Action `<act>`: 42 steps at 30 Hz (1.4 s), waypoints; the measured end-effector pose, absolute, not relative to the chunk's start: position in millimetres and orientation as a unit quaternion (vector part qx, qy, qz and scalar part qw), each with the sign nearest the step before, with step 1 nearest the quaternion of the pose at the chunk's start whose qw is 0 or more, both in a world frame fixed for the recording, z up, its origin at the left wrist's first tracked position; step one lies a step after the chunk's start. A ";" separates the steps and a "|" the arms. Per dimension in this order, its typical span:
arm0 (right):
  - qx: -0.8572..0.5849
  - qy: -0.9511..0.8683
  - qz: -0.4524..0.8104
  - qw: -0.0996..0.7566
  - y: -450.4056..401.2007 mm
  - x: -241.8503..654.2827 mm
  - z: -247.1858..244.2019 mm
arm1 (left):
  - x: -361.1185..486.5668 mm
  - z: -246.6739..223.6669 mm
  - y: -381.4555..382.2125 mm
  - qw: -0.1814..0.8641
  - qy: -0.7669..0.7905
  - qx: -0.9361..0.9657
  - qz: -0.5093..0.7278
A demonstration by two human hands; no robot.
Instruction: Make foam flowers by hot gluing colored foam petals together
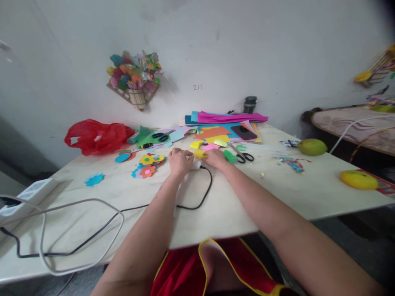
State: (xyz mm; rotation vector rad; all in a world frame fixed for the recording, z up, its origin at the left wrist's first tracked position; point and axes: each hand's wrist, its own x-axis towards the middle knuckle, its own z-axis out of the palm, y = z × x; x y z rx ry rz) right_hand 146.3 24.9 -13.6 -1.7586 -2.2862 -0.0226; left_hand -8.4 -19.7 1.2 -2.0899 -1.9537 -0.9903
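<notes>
My right hand point(216, 158) pinches a small yellow paper piece point(200, 153) at its right side. Close on its left, my left hand point(180, 160) has its fingers bent together, and whatever is in them is hidden. A white device point(196, 165) with a black cord lies between the hands, partly covered by the left one. Layered paper flowers point(147, 171) in orange, yellow and blue sit left of my left hand. Green paper point(228, 156) and black-handled scissors point(241, 156) lie just beyond my right hand. Pink paper point(211, 146) is behind the yellow piece.
At the back are stacked coloured sheets point(212, 132), a phone point(243, 132), a second pair of scissors point(162, 136) and a red plastic bag point(95, 137). A power strip point(29, 195) and looped cables point(83, 201) occupy the left. Two yellowish fruits point(312, 146) lie right.
</notes>
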 end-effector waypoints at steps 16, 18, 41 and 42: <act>-0.538 -0.833 -0.088 0.093 20.9 145.8 -10.1 | -8.3 0.0 -18.7 0.061 -0.646 -0.687 -0.327; -0.534 -0.836 -0.090 0.087 20.4 144.6 -9.6 | -8.3 -0.1 -18.7 0.063 -0.645 -0.687 -0.330; -0.547 -0.733 0.097 0.393 30.1 146.6 -9.6 | -4.2 10.4 -23.5 -0.195 -0.603 -0.632 -0.446; -0.529 -0.745 0.090 0.397 25.8 143.9 -8.2 | -4.0 11.1 -23.2 -0.268 -0.581 -0.605 -0.474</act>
